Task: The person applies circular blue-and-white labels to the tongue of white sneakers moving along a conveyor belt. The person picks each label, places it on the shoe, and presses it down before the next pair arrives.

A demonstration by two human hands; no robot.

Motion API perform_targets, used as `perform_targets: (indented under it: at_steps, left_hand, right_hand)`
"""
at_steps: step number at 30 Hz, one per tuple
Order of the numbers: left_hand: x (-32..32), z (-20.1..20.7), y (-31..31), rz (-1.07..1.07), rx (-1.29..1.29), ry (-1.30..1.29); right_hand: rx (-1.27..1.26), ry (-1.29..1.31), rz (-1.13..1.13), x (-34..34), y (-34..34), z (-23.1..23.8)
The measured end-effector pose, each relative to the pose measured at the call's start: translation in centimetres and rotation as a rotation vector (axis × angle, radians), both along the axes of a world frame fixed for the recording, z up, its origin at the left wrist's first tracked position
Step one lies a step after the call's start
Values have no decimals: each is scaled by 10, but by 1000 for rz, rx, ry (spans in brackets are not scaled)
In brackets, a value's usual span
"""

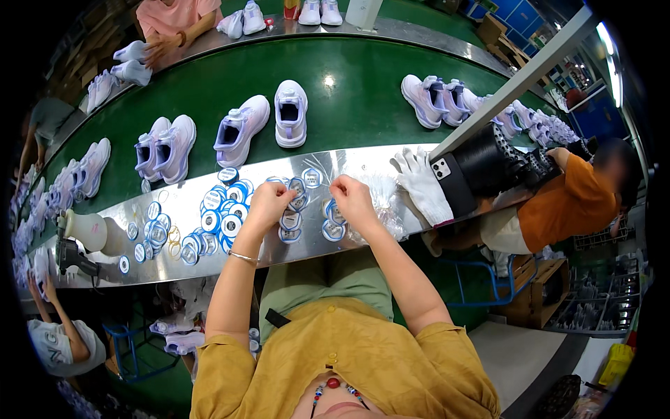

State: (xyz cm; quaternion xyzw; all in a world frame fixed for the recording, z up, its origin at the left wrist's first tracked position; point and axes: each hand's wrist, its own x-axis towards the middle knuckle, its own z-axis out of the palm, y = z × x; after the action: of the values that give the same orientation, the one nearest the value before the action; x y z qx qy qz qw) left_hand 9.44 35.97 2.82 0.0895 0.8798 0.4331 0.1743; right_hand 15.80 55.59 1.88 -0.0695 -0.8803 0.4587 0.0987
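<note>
Round blue-and-white tags [292,218] are lying on the steel bench [363,162] directly under both hands. The left hand [269,202] is pinching one tag between curled fingertips, and the right hand [352,199] is closing on something small beside it; what it is gripping is too fine to make out, perhaps a string. More tags [220,213] are lying heaped to the left, within easy reach. A white glove [422,185] and a crumpled clear bag [384,202] are sitting to the right. Beyond, pale lilac sneakers [241,129] are riding the green conveyor belt [349,105].
</note>
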Motion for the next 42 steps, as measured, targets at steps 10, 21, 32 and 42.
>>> perform_targets:
  at_steps: [10, 21, 32, 42]
  left_hand:
    - [13, -6, -17, 196, 216, -69]
    - [23, -14, -28, 393, 448, -72]
    - [48, 1, -11, 431, 1053, -259]
    - [56, -6, 4, 433, 1132, -249]
  right_hand:
    - [-188, -111, 51, 7, -47, 4]
    - [-218, -126, 64, 10, -65, 8]
    - [-232, -104, 42, 7, -66, 14]
    - [-196, 41, 140, 10, -53, 10]
